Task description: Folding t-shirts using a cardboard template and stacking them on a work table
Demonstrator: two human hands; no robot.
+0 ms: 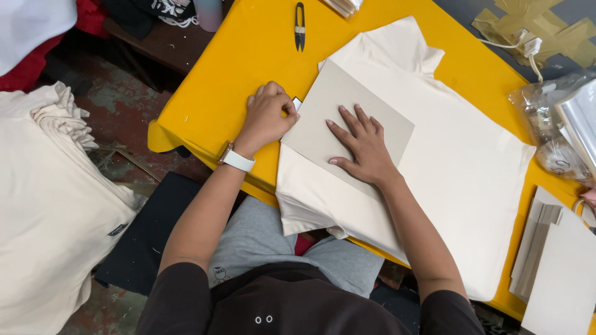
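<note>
Grey card flat on a cream shirt, both my hands on it

Can't really make out what's under my left hand (268, 116), it's curled into a loose fist at the card's left corner with a tiny white bit poking out by the thumb, so no idea if I'm actually pinching anything. The shirt's (459, 167) bottom part hangs over the near edge of the yellow desk (211, 105) and my right forearm covers some of it. The shirt is cream, plain, spread flat with its collar toward the far edge. The cardboard sheet (335, 105) is grey, rectangular, lying at a slant on the shirt's left half. My right hand (363, 146) is open, fingers spread, palm pressing flat on the card, gripping nothing. Small black snips (300, 26) sit near the far edge
</note>
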